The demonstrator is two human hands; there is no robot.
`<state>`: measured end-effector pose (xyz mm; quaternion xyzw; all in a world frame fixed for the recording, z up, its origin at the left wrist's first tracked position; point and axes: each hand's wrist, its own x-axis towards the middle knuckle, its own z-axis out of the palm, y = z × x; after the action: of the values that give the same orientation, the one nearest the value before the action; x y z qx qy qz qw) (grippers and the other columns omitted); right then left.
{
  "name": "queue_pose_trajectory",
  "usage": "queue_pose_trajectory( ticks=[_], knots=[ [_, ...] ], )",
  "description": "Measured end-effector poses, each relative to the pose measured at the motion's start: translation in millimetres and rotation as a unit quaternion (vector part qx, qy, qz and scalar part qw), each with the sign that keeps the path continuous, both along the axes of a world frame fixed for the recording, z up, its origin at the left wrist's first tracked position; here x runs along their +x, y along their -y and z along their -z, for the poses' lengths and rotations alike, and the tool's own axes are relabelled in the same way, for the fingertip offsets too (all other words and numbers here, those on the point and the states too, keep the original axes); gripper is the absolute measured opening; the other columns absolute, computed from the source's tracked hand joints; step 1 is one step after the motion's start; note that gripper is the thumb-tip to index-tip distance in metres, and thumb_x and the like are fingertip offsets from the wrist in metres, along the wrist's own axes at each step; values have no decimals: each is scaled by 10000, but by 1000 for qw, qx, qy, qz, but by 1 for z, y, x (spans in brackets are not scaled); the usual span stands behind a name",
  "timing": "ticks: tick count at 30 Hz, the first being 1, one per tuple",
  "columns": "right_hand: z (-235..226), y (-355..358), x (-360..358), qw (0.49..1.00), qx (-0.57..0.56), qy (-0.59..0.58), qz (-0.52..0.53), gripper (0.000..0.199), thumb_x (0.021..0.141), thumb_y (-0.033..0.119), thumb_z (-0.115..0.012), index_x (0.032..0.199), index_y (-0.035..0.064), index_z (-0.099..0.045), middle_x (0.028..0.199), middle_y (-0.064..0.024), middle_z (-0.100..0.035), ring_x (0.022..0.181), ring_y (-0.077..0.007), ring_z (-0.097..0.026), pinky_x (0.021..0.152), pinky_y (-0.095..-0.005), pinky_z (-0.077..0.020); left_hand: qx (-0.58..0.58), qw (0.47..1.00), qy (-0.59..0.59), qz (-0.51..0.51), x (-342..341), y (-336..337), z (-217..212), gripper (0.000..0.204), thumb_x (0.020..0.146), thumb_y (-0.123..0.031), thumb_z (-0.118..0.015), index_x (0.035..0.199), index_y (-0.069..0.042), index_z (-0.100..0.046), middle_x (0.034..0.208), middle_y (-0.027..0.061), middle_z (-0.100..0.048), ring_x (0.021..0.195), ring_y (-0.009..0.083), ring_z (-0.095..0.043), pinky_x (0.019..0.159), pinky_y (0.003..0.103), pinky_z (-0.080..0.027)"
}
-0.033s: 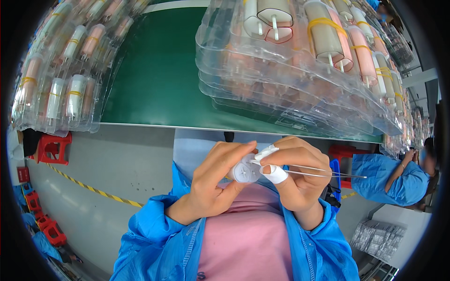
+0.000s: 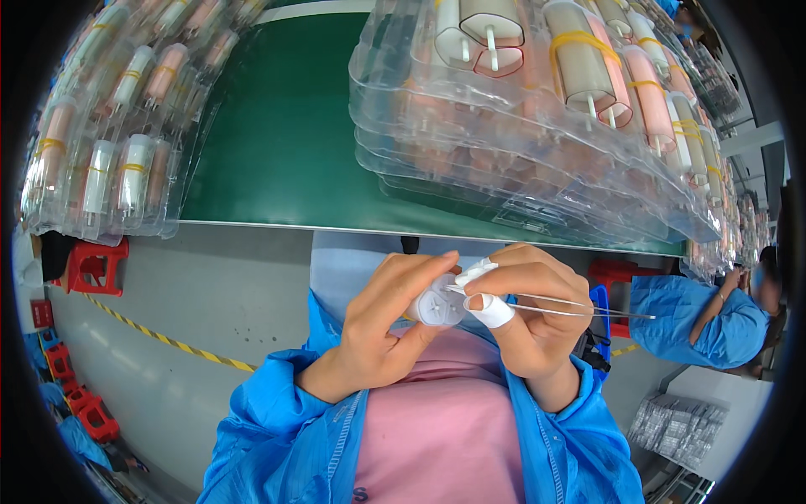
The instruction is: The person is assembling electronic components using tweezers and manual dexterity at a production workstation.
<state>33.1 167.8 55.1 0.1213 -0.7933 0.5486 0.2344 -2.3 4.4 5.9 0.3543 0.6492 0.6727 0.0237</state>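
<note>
1. A small white round part (image 2: 438, 307) is held in front of the chest, below the near edge of the green surface (image 2: 277, 143).
2. It is pinched in the closed grip of the left hand (image 2: 382, 332), thumb below and fingers above, its flat face turned upward.
3. Thin metal tweezers (image 2: 579, 307) are clasped in the right hand (image 2: 525, 315), whose fingertips are wrapped in white tape; that grip is closed too.
4. The tweezers' long axis lies level, the tips touching the part from the right, the shafts trailing rightward.
5. Clear trays of capped tubes (image 2: 537, 109) are stacked on the surface beyond, and more trays (image 2: 109, 143) lie at the left.
</note>
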Motion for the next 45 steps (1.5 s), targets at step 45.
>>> queue_pose_trajectory(
  ticks=[45],
  knots=[
    [-3, -2, 5, 998, -58, -13, 3, 142, 693, 10, -717, 827, 4, -670, 787, -112, -668, 680, -199, -635, 593, -265, -495, 51, 986, 117, 108, -1, 5, -9, 552, 779, 5, -670, 1287, 36, -455, 1158, 167, -545, 1052, 235, -555, 863, 321, -461]
  ],
)
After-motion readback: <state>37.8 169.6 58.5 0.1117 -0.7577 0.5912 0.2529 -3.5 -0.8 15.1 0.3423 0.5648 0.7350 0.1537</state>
